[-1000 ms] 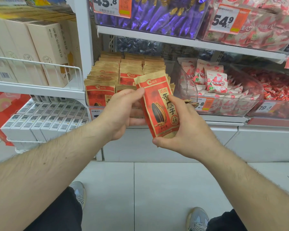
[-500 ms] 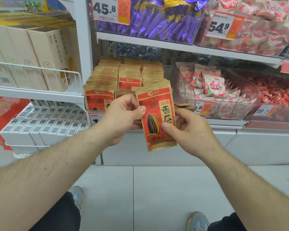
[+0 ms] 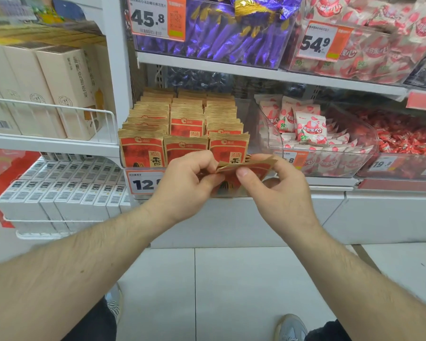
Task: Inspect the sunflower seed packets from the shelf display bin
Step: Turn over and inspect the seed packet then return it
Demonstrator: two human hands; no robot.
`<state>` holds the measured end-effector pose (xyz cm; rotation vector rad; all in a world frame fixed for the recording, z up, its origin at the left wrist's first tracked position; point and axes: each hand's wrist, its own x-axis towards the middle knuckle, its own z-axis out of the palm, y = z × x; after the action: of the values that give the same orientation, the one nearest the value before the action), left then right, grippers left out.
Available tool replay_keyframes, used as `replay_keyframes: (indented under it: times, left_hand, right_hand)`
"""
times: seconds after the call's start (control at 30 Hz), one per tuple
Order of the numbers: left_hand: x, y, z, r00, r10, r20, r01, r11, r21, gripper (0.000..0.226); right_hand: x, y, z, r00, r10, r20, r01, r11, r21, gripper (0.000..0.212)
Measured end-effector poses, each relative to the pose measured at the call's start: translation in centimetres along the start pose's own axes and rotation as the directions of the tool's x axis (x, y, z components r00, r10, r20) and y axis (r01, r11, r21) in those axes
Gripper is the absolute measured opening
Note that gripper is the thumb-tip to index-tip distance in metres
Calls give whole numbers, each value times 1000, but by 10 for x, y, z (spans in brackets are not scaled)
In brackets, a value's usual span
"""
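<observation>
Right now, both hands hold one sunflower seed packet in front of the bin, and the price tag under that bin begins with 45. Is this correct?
Not quite: the tag under the sunflower seed bin begins with 12; the 45.8 tag hangs on the shelf above, by the purple packets. The head view shows it. The rest holds: left hand and right hand both hold one packet in front of the bin.

Red-gold seed packet (image 3: 246,169) tipped nearly flat — bin packets (image 3: 186,126) upright.

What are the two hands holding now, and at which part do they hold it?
Both hold one sunflower seed packet, tipped almost flat. The left hand pinches its left end; the right hand pinches its near edge with the thumb on top.
</observation>
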<state>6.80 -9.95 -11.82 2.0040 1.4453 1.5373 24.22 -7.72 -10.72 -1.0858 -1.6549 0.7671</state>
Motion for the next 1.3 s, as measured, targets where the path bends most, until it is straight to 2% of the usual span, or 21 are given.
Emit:
replay_keyframes:
  times: [0.07, 0.17, 0.4, 0.8, 0.97, 1.0, 1.1, 1.17, 1.23, 1.3]
  left_hand:
    - [2, -5, -1, 996, 88, 6, -88, 995, 47, 19]
    - [2, -8, -1, 989, 149, -10, -148, 986, 71, 12]
    - [3, -13, -2, 986, 164, -25, -161, 982, 94, 4]
    - [3, -12, -3, 983, 181, -34, -176, 977, 121, 3]
    - [2, -12, -3, 992, 113, -50, -111, 993, 51, 7]
    - [1, -12, -3, 996, 79, -52, -78, 997, 13, 3]
    - [2, -7, -8, 999, 16, -46, -17, 1000, -23, 30]
    - [6, -5, -15, 996, 68, -48, -67, 998, 21, 8]
    - [14, -6, -26, 974, 150, -172, -123, 980, 157, 21]
    - [23, -11, -40, 944, 192, -267, -104, 944, 312, 27]
  right_hand:
    - [-1, -1, 1, 1000, -18, -3, 18, 999, 42, 36]
    - [-3, 0, 1, 999, -37, 7, 37, 998, 58, 53]
    - [-5, -3, -2, 993, -115, 11, 114, 991, 74, 31]
    - [-4, 1, -5, 986, -160, 49, 153, 981, 122, 23]
    - [-4, -3, -8, 980, -172, 99, 159, 980, 123, 22]
    - [-4, -3, -9, 979, -163, 125, 150, 982, 113, 18]
    - [-2, -2, -10, 985, -80, 152, 73, 996, 55, 26]
    - [-1, -6, -9, 994, 5, 109, -15, 996, 86, 26]
    - [3, -12, -8, 992, 118, 38, -123, 971, 206, 19]
    - [13, -20, -10, 972, 233, -28, -203, 895, 398, 19]
